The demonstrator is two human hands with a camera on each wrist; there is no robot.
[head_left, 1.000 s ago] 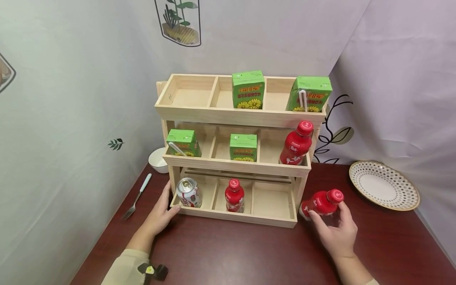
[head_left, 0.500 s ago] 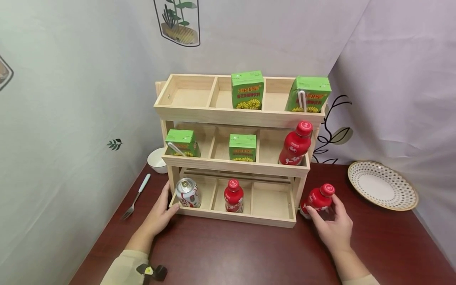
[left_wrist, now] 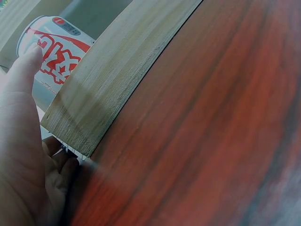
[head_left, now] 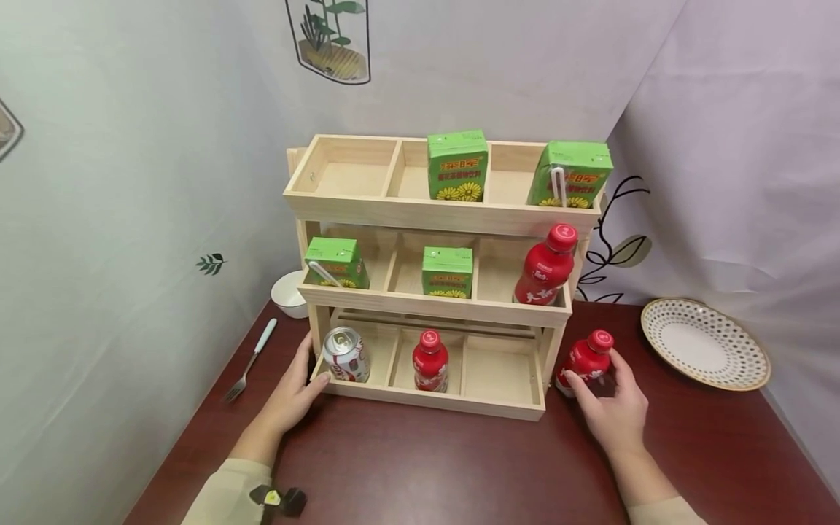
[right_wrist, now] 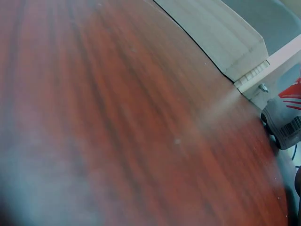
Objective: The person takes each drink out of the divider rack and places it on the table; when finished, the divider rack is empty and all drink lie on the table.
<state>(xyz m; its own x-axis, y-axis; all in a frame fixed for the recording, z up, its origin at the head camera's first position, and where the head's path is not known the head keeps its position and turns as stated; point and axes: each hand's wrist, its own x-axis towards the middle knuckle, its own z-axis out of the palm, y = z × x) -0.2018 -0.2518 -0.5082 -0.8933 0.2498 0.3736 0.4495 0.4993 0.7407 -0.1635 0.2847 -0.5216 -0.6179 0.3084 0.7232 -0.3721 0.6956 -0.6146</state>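
A three-tier wooden rack point(head_left: 433, 408) with divided trays stands on the table. My left hand point(head_left: 292, 394) grips its lower left corner, thumb at the front edge beside a silver-and-red drink can point(head_left: 347, 356). In the left wrist view the thumb overlaps the can point(left_wrist: 61, 54) and the other fingers lie at the tray's end. My right hand point(head_left: 617, 408) holds a red-capped bottle point(head_left: 587, 359) between thumb and fingers, just right of the rack. The bottle is nearly upright, its base close to the table; its lower part point(right_wrist: 286, 120) shows at the right wrist view's edge.
Green drink cartons point(head_left: 457, 168) and a red bottle point(head_left: 546, 266) fill parts of the upper tiers. Another red bottle point(head_left: 431, 362) stands in the bottom middle compartment. A dotted plate point(head_left: 705, 346) lies right; a white bowl point(head_left: 289, 295) and fork point(head_left: 252, 357) are left.
My right hand has brought the bottle from a tilt to nearly upright, shifting slightly left. The left hand stays at the rack's corner.
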